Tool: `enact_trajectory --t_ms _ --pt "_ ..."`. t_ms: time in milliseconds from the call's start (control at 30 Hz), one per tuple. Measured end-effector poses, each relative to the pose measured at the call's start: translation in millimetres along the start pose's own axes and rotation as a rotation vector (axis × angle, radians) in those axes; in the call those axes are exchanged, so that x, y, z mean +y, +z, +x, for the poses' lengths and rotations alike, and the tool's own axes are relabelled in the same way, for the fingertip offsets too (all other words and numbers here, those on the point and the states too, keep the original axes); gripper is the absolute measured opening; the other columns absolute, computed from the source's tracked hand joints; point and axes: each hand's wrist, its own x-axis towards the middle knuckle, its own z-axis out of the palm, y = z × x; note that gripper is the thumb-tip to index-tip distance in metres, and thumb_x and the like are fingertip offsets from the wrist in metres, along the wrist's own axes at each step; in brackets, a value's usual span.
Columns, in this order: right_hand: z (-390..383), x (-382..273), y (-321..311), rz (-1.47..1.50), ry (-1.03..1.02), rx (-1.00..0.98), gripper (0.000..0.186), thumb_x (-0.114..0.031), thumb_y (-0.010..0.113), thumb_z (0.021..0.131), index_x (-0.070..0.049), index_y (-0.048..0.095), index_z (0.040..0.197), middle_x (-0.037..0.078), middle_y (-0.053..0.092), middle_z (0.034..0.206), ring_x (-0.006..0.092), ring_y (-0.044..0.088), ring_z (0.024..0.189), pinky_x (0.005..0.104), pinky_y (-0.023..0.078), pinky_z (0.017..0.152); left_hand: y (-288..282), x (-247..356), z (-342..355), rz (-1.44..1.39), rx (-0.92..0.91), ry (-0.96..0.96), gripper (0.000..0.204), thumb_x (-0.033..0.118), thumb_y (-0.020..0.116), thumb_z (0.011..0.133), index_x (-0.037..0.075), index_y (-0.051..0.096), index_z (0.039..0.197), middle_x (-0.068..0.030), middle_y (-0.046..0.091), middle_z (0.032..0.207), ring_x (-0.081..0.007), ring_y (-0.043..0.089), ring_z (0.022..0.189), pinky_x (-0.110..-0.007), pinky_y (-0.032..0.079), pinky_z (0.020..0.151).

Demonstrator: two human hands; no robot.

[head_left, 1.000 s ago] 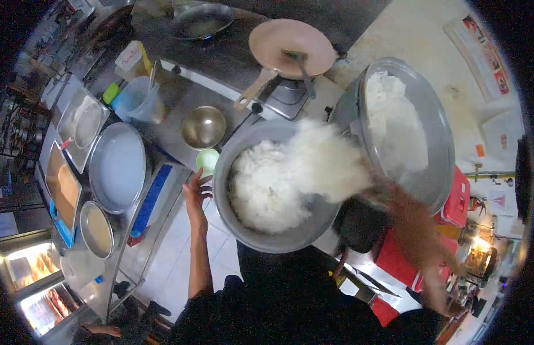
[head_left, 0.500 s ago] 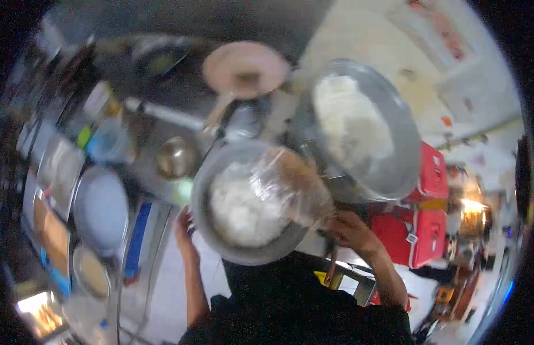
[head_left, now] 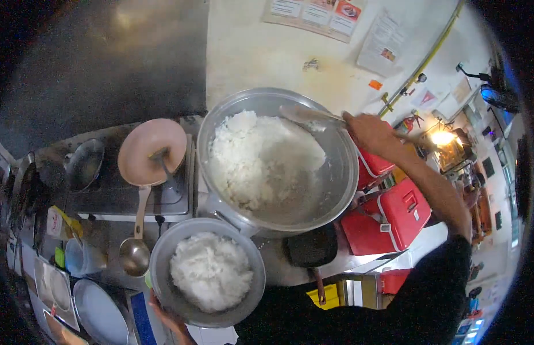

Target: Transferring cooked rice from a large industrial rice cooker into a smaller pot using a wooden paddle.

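Observation:
My left hand (head_left: 163,315) grips the lower left edge of a grey bowl (head_left: 256,284) holding a mound of white rice (head_left: 210,270). Above it stands a large metal pot (head_left: 336,198) with more white rice (head_left: 250,152), lying thickest toward its left and middle. My right hand (head_left: 365,132) is closed on the handle of a flat scoop (head_left: 301,115), whose blade is inside the pot near its upper right wall. The fingers of my left hand are partly hidden by the bowl.
At left are a pink pan (head_left: 137,146) on a stove, a dark pan (head_left: 85,165), a small metal bowl (head_left: 135,257) and a large round tray (head_left: 100,316). Red coolers (head_left: 385,215) and a black square pan (head_left: 310,247) sit at right; a yellow pipe (head_left: 428,63) runs along the wall.
The view has swung toward the large pot. The scoop has moved from over the grey bowl, where loose rice was falling, up into the pot with my right hand.

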Motion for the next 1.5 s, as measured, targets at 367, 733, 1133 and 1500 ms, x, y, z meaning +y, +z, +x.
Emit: enact_trajectory --t_ms 367,733,1133,1500 --pt "149 -2 62 -0.224 -0.353 -0.265 0.016 -0.012 0.05 0.081 0.001 0.056 0.087 0.018 0.062 0.07 0.0301 0.065 0.07 0.0416 0.053 0.063 22 -15 13 -0.173 0.348 -0.2 0.057 0.042 0.033 0.091 0.002 0.035 0.131 -0.0171 0.04 0.132 -0.0329 0.044 0.115 -0.044 0.036 0.097" --pt "232 0 94 -0.508 -0.61 -0.336 0.033 -0.03 0.051 0.084 0.0 0.051 0.099 0.019 0.06 0.066 0.0326 0.064 0.07 0.0433 0.053 0.062 46 -18 34 0.793 0.271 -0.103 0.055 0.04 0.033 0.091 0.002 0.037 0.13 -0.0172 0.041 0.131 -0.0318 0.044 0.116 -0.044 0.036 0.097" --pt "196 9 112 -0.224 -0.399 -0.335 0.03 -0.031 0.053 0.083 -0.001 0.058 0.087 0.018 0.064 0.08 0.0322 0.064 0.077 0.0437 0.052 0.067 -24 -17 6 1.14 0.261 0.25 0.053 0.038 0.034 0.091 0.001 0.039 0.129 -0.0173 0.042 0.131 -0.0307 0.044 0.116 -0.043 0.037 0.097" --pt "80 4 79 -0.129 -0.286 -0.323 0.021 -0.017 0.053 0.079 0.0 0.057 0.09 0.018 0.063 0.08 0.032 0.064 0.079 0.0429 0.052 0.069 11 2 -9 0.657 0.116 0.304 0.062 0.048 0.028 0.093 -0.004 0.043 0.124 -0.02 0.045 0.124 -0.0311 0.044 0.113 -0.041 0.03 0.098"
